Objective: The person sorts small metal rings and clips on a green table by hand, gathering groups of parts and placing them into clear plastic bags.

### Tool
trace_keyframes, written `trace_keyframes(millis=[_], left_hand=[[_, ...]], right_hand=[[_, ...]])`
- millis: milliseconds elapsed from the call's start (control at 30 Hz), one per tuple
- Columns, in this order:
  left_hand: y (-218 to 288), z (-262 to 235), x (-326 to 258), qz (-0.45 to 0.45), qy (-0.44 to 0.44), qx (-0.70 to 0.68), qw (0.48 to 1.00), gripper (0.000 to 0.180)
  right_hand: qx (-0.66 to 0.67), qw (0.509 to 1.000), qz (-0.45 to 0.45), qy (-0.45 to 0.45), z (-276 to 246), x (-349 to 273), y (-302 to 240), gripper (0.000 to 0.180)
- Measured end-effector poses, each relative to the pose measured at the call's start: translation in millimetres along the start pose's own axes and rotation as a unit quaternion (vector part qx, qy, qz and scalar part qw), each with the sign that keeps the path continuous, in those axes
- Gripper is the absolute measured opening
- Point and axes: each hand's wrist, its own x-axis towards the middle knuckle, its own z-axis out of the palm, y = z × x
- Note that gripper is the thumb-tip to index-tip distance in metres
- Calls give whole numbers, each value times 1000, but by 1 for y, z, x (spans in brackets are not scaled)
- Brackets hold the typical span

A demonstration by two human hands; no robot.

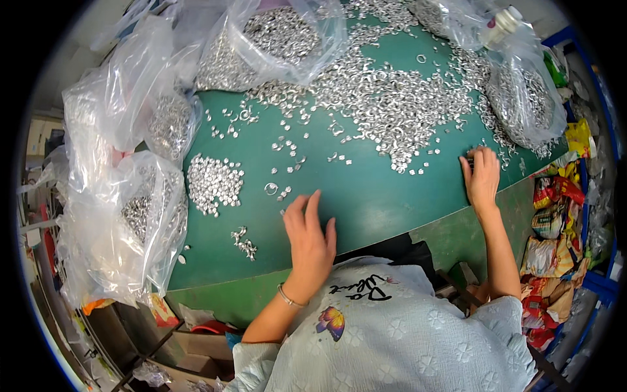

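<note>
Over the green tabletop, my left hand has its index finger and thumb stretched apart and the other fingers bent. No held piece shows in it. A few small silver metal pieces and a ring-shaped one lie just beyond its fingertips. At the right, near the table's front edge, my right hand curls its fingers over something small and dark, mostly hidden under them. The large heap of silver metal pieces spreads beyond both hands. To the left lies a smaller pile of silver pieces.
Clear plastic bags of silver pieces stand at the back, left and right. A small cluster of pieces sits near the front left edge. A white bottle stands back right. Colourful packets fill a blue-framed rack.
</note>
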Motion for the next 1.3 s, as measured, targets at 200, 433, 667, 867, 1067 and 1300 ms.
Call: trace_keyframes(millis=[200,433,667,867,1067,1300], left_hand=[[28,41,91,154,-59,49,985,71],[17,80,140,285,-117,12,951,41],[-1,60,124,211,-83,34,973,38],[-1,41,112,194,-66,60,977,42],[1,51,103,237,-91,112,961,39],[-4,46,96,213,-102,44,971,36]], right_hand=[[148,989,11,22,4,30,-41,39],[239,971,-9,-7,-10,44,-89,28],[198,977,-55,-61,-5,15,-115,22],[191,979,-64,-19,-2,13,-116,19],[173,983,-56,-10,-2,16,-115,12],[207,976,-71,3,-3,17,-114,11]])
